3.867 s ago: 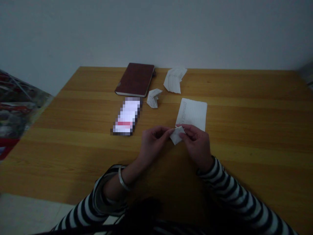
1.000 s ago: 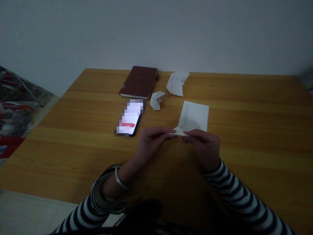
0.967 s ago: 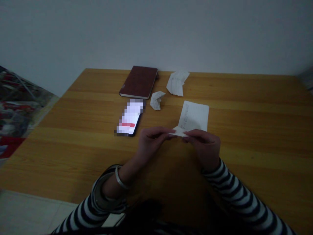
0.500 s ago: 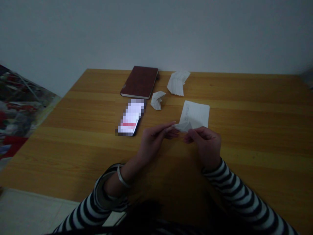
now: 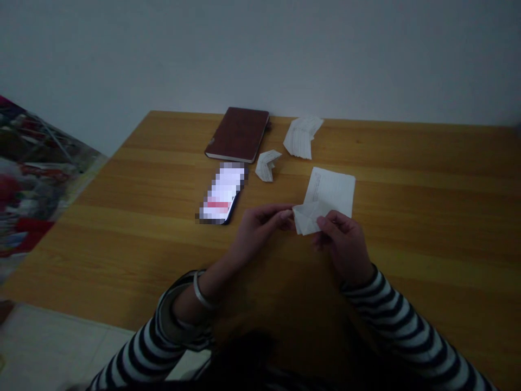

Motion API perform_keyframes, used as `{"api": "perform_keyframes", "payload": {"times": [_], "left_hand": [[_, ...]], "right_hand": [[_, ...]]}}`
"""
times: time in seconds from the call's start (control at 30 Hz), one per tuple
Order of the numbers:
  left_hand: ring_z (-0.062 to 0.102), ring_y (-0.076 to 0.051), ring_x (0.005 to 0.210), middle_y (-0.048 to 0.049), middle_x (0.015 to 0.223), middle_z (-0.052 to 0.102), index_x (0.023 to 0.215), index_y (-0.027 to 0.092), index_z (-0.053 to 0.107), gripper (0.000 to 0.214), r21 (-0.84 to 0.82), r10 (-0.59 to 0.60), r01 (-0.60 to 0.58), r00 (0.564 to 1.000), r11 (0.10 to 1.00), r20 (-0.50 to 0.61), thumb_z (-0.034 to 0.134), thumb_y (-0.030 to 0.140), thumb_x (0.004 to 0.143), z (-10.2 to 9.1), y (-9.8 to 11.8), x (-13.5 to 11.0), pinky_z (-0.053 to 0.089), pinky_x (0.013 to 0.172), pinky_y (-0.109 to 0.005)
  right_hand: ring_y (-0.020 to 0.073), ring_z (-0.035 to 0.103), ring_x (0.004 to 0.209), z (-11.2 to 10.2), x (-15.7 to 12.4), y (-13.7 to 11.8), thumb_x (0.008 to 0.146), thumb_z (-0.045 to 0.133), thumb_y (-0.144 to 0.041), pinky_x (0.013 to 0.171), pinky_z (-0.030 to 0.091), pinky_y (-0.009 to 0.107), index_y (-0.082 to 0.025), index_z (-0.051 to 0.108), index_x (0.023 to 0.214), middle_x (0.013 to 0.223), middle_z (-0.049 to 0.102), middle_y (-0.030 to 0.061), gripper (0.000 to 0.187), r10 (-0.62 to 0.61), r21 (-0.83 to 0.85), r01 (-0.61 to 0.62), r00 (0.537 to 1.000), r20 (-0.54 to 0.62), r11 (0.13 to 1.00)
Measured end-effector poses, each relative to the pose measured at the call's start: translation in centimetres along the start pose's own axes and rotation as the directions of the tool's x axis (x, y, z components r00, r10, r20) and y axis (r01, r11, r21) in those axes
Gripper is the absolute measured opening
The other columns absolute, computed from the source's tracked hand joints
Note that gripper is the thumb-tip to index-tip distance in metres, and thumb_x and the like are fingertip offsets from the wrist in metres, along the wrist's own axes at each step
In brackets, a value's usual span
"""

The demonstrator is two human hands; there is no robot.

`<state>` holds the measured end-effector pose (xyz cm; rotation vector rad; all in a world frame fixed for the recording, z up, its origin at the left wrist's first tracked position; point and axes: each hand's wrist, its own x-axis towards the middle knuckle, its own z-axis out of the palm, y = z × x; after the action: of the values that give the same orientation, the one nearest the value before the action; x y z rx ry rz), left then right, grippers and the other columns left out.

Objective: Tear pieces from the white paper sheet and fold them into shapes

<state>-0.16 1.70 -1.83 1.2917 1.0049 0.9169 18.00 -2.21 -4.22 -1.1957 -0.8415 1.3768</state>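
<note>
Between my hands is a small folded piece of white paper (image 5: 306,218), with creases and a pointed flap showing. My left hand (image 5: 262,225) pinches its left corner between thumb and fingers. At its right edge, my right hand (image 5: 344,239) grips it with the thumb on top. Just beyond it, a flat stack of lined white paper sheets (image 5: 334,187) lies on the table, partly covered by the folded piece. Farther back are a small group of folded paper pieces (image 5: 266,165) and a larger fanned row of folded paper pieces (image 5: 302,138).
A phone (image 5: 222,193) with a lit, blurred screen lies left of my hands on the wooden table (image 5: 427,217). Behind it is a brown notebook (image 5: 238,133) near the wall. Mixed clutter (image 5: 32,179) sits beyond the table's left edge.
The folded paper has turned from nearly edge-on to showing its broad creased face toward me. Both hands keep hold of it. The whole view has shifted slightly.
</note>
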Motion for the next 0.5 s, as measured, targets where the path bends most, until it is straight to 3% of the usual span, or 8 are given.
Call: {"api": "perform_keyframes", "payload": {"times": [0.1,0.27,0.43,0.5], "left_hand": [[0.066,-0.015,0.077,-0.0059,0.085,0.074,0.094,0.014,0.075,0.026,-0.049,-0.050,0.055,0.994,0.997,0.101,0.065,0.037,0.087,0.1,-0.4,0.0,0.054,0.073,-0.027],[0.057,-0.011,0.059,-0.0019,0.067,0.067,0.077,0.014,0.071,0.028,-0.046,-0.079,0.079,0.997,0.996,0.007,0.064,0.039,0.087,0.3,-0.9,0.3,0.046,0.057,-0.023],[0.055,-0.010,0.058,-0.0018,0.067,0.066,0.081,0.014,0.071,0.023,-0.040,-0.034,0.034,0.999,0.999,0.021,0.067,0.036,0.084,0.5,-0.6,0.1,0.044,0.055,-0.022],[0.057,-0.011,0.061,-0.0024,0.069,0.067,0.081,0.014,0.072,0.022,0.071,0.046,-0.044,0.998,0.996,-0.040,0.068,0.036,0.084,0.7,-0.4,-0.2,0.045,0.056,-0.022]], "right_hand": [[0.0133,0.064,0.047,0.3,-0.2,0.2,0.084,0.067,-0.041,0.047,0.055,0.025,-0.020,0.060,0.077,0.059,0.071,-0.0005,0.023,-0.008,-0.028,0.010,0.997,0.073,1.000],[0.0116,0.059,0.043,1.0,-0.7,-0.1,0.083,0.068,-0.040,0.043,0.051,0.022,-0.017,0.064,0.085,0.053,0.065,-0.0022,0.023,0.015,-0.244,0.034,0.980,0.197,0.969],[0.0117,0.060,0.046,1.3,-0.8,0.3,0.085,0.066,-0.038,0.045,0.051,0.023,-0.017,0.066,0.092,0.058,0.066,-0.0015,0.023,0.027,-0.299,0.041,0.975,0.222,0.953],[0.0117,0.060,0.050,1.3,-0.9,0.6,0.084,0.067,-0.036,0.047,0.051,0.023,-0.018,0.063,0.102,0.066,0.067,-0.0011,0.026,-0.071,-0.316,0.113,0.987,0.142,0.942]]}}
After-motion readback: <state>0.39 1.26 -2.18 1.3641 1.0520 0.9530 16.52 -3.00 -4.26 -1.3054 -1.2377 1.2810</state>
